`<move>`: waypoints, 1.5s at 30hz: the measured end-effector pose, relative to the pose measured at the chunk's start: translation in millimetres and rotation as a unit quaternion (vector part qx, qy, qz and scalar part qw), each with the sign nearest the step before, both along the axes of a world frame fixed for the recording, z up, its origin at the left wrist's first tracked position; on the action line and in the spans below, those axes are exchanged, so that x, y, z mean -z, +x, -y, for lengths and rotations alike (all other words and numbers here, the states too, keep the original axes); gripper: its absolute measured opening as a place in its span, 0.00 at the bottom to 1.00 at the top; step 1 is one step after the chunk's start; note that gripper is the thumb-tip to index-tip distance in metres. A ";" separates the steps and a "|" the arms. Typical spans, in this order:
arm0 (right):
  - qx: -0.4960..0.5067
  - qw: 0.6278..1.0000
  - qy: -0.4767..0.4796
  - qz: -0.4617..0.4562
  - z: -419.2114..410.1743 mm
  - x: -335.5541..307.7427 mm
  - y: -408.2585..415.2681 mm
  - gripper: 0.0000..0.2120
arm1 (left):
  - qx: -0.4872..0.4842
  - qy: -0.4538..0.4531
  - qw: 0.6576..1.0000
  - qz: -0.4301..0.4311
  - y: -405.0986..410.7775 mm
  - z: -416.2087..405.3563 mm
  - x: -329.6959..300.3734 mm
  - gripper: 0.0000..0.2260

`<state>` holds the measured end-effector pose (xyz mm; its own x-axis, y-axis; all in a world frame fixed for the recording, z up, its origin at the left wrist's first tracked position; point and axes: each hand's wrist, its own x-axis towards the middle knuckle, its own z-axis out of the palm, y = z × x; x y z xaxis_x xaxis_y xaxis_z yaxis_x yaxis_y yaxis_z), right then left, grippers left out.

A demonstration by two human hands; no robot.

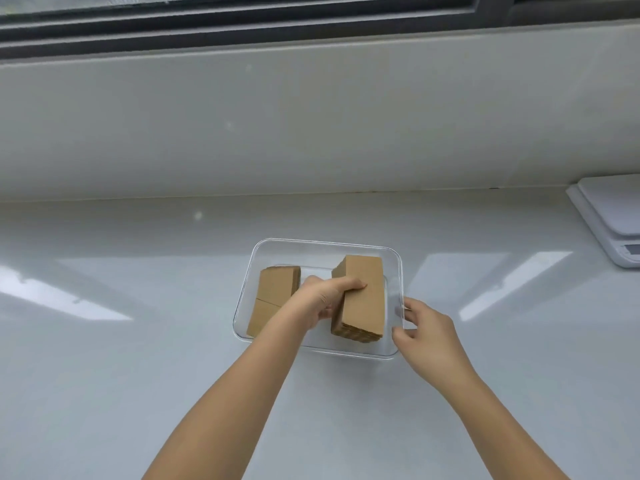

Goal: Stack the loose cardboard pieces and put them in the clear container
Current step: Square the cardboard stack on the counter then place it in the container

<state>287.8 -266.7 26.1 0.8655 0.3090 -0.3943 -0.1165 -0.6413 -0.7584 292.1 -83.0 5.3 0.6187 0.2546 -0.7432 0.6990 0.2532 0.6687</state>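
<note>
Left hand (323, 297) clamps thick brown cardboard stack (363, 299) inside clear rectangular plastic container (394, 258); lower flat at 3 o'clock, beside 9 o'clock stack (273, 296). Right hand (424, 327), fingers loosely spread, steadies rim.

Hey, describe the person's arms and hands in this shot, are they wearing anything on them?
Both forearms are bare right to the bottom edge of the picture, with no sleeves in view. The left hand and right hand are ungloved. No watch, bracelet or ring shows on either, and the fingernails look short and unpainted.
</note>
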 end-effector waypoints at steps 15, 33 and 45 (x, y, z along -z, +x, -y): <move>0.019 1.000 0.013 -0.010 6.0 6.3 0.8 0.20 | 0.040 0.049 0.998 -0.014 4.2 19.4 16.8 0.29; -0.005 1.000 0.016 0.002 6.6 12.6 1.3 0.22 | 0.056 -0.003 0.997 -0.047 5.9 30.8 6.0 0.22; 0.007 1.000 0.014 0.006 3.8 9.7 -1.0 0.21 | 0.055 0.007 0.998 -0.033 0.5 40.9 0.9 0.21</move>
<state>286.7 -270.5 16.4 0.8739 0.3084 -0.3758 -0.1165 -0.6176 -0.7778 292.6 -123.9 4.4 0.5932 0.1987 -0.7801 0.7648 0.1635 0.6232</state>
